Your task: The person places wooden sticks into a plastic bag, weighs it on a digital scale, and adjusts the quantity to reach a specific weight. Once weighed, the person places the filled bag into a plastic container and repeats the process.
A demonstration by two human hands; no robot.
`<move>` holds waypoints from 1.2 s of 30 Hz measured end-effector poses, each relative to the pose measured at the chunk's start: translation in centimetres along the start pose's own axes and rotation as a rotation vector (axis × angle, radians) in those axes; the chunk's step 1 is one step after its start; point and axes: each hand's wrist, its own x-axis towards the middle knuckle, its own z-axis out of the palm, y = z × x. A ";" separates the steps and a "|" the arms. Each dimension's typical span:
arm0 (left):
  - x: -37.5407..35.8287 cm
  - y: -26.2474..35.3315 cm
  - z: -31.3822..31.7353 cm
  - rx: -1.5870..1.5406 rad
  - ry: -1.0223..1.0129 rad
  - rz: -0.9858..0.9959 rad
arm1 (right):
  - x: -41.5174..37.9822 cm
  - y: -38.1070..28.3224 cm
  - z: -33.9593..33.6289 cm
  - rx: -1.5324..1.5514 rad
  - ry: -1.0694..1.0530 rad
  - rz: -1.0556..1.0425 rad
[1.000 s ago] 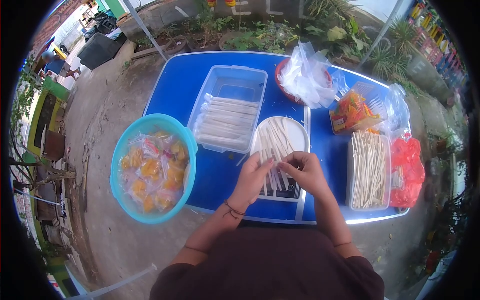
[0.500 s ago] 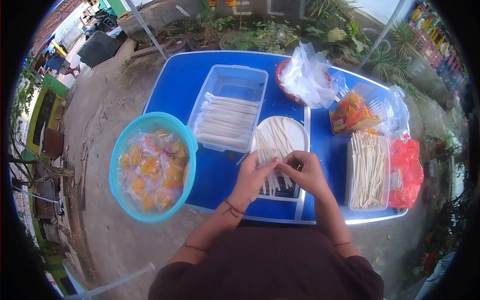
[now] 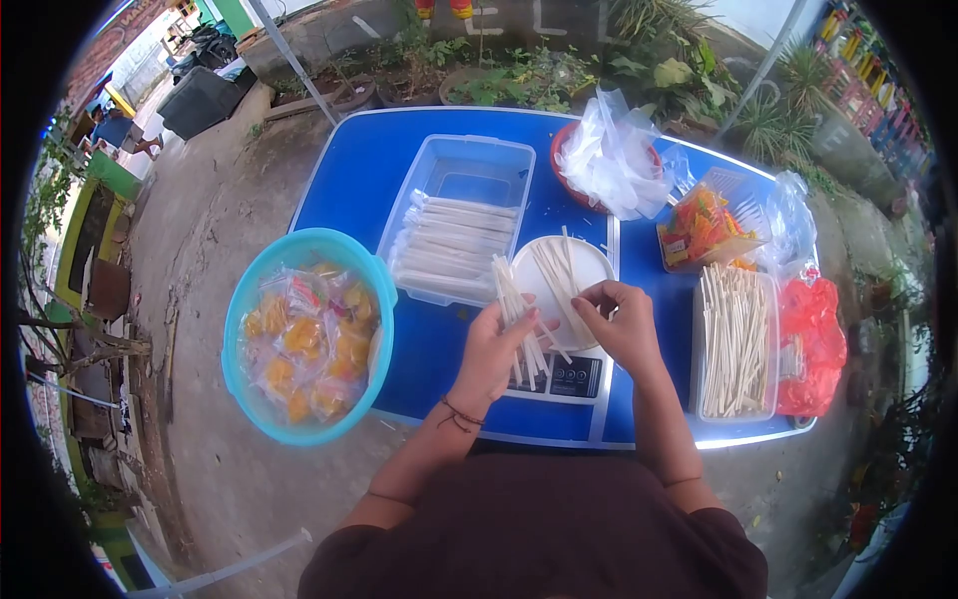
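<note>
My left hand [image 3: 491, 349] is closed around a fanned bundle of thin pale sticks [image 3: 508, 287], held over the left side of a kitchen scale. On the scale's round white plate [image 3: 596, 262] lie more pale sticks [image 3: 555, 268]. My right hand [image 3: 624, 324] is at the plate's right side, thumb and fingers pinched at the end of these sticks. The scale's dark button panel [image 3: 576, 375] shows below the plate. Left of the scale, a clear plastic tub [image 3: 459, 150] holds several wrapped bundles of sticks [image 3: 454, 245].
A turquoise basin [image 3: 232, 344] with bagged yellow-orange items stands at left. At right are a tub of loose sticks [image 3: 735, 339], a red plastic bag [image 3: 810, 334] and a basket with orange packets [image 3: 707, 225]. Clear plastic bags [image 3: 614, 165] fill a red bowl behind the scale.
My hands have moved apart: the left carries its bundle left, tilted upright, while the right has shifted slightly right. More of the scale's plate and panel shows.
</note>
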 end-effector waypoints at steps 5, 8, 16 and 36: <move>0.4 -0.8 -0.5 -0.040 -0.024 0.012 | -0.7 -1.1 0.5 0.026 -0.095 -0.081; 0.9 -1.7 -0.9 0.032 -0.032 0.060 | -1.6 -1.2 1.0 0.065 -0.220 -0.002; 0.5 -1.0 -0.2 -0.112 -0.059 -0.022 | -2.0 -0.1 1.0 0.258 -0.140 0.058; 0.1 -1.1 0.5 -0.018 -0.080 -0.018 | -2.0 -0.2 0.8 0.190 -0.201 0.113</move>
